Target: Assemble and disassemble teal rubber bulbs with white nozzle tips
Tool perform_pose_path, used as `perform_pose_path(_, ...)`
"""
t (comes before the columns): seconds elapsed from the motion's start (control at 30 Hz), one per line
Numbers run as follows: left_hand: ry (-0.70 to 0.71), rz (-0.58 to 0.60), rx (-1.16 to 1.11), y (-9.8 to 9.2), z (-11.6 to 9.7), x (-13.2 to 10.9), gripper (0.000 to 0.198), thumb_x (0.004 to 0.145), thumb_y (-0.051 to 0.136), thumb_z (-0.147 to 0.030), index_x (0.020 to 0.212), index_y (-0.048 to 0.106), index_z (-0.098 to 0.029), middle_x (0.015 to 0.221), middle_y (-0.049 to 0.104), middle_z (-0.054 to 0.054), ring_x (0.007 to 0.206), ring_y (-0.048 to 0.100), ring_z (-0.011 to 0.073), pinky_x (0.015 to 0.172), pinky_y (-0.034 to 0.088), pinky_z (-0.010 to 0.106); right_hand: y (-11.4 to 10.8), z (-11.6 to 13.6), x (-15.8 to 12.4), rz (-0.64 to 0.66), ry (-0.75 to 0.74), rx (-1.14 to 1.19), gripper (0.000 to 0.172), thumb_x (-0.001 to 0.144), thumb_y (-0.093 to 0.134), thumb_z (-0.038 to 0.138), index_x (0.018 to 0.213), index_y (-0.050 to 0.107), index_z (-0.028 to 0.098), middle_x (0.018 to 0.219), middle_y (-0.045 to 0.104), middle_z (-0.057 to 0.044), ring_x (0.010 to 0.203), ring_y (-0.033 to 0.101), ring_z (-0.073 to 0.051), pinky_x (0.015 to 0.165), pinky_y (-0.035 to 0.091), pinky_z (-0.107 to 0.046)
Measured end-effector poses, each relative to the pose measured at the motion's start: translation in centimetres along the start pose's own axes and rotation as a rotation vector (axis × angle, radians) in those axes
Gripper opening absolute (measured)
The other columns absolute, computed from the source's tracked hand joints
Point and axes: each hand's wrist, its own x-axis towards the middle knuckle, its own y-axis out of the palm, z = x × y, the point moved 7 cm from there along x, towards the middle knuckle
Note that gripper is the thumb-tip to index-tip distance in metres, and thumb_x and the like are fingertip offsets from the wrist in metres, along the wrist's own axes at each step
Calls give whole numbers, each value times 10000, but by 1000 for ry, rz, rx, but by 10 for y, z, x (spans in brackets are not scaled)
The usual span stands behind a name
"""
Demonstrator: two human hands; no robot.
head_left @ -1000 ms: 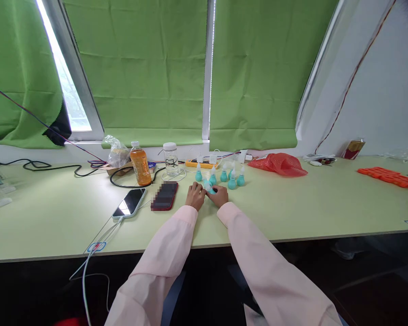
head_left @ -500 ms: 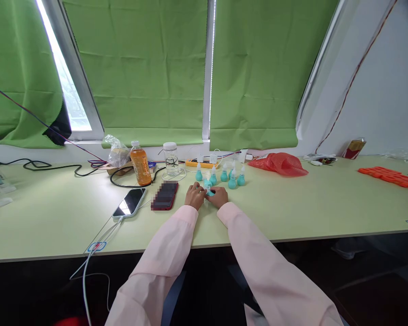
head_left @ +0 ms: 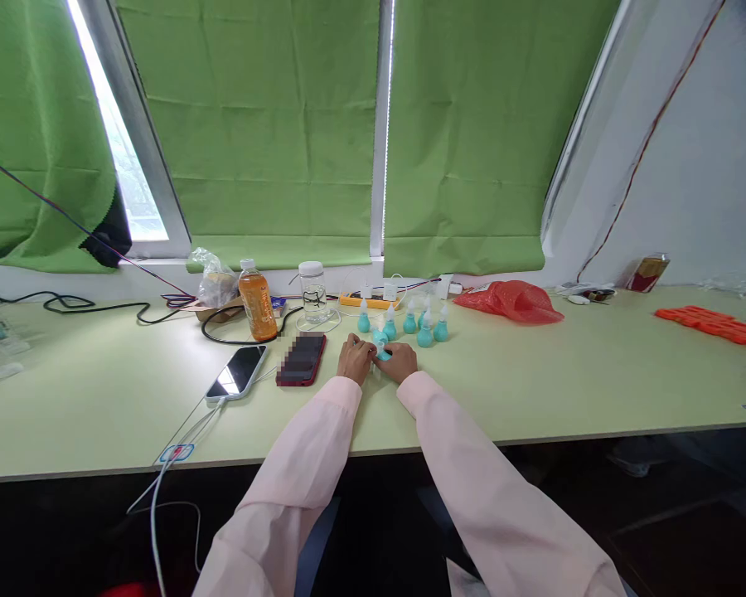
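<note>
Both hands meet over the table, around a small teal bulb with a clear part on it. My right hand is closed on the bulb from the right. My left hand is closed at the bulb's left side, its fingertips at the clear part; what exactly they pinch is too small to make out. Just behind the hands sits another teal bulb. Several teal bulbs with clear pointed tips stand upright farther back, among them one at the left and one at the right.
Left of the hands lie a red-edged phone and a white phone with cables. An orange drink bottle, a clear jar and a yellow power strip stand behind. A red plastic bag and orange tray are right.
The small bulb between my hands has tilted slightly, and its clear part shows a little more. Both hands have stayed in nearly the same place.
</note>
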Motion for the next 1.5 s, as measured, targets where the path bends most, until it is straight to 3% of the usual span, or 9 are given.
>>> perform_pose_path(0.33,-129,-17,-51,2,5,-2,127,800,411,-179,835,532,-160,740,581,50,794,433,193,710,370,285,-2,-5,1,19,83,-21,212,602,549,413,603,622,214,676,636,-33,655,536,-178,477,273,-223)
perform_pose_path(0.53,-272,-129,-9,-14,23,-2,212,832,322,-175,867,530,-150,832,556,72,843,402,203,773,324,329,-4,-15,1,4,184,-16,237,618,525,418,616,631,207,628,620,-36,624,536,-178,473,287,-224)
perform_pose_path(0.67,-297,-121,27,-17,25,-3,161,795,426,-230,796,583,-195,898,529,65,922,355,238,777,294,364,-3,-20,2,1,216,6,243,609,532,424,638,641,210,634,623,-35,623,539,-177,479,307,-226)
perform_pose_path(0.87,-255,-15,74,-2,19,-5,90,702,555,-181,683,633,-220,970,474,63,976,304,268,755,279,382,-3,-22,2,-12,216,44,240,597,541,416,671,647,214,654,630,-39,626,537,-177,491,325,-230)
perform_pose_path(1.1,-239,34,90,5,21,-4,126,692,552,-155,672,658,-219,950,469,76,966,308,289,757,278,403,-4,-16,3,-32,149,87,238,590,538,418,570,620,195,573,607,-32,567,512,-162,479,319,-229)
perform_pose_path(1.3,-231,6,55,0,18,-5,180,735,491,-151,796,639,-234,951,495,75,966,322,278,765,289,405,-3,-6,3,-23,27,151,226,578,569,411,565,620,191,564,609,-16,561,514,-154,495,343,-230)
perform_pose_path(1.5,-230,-31,-34,-13,13,-4,239,797,361,-131,921,553,-199,858,550,54,897,410,204,749,340,319,-4,6,3,-19,-117,217,200,566,619,365,667,638,193,667,623,-13,666,530,-163,609,397,-252)
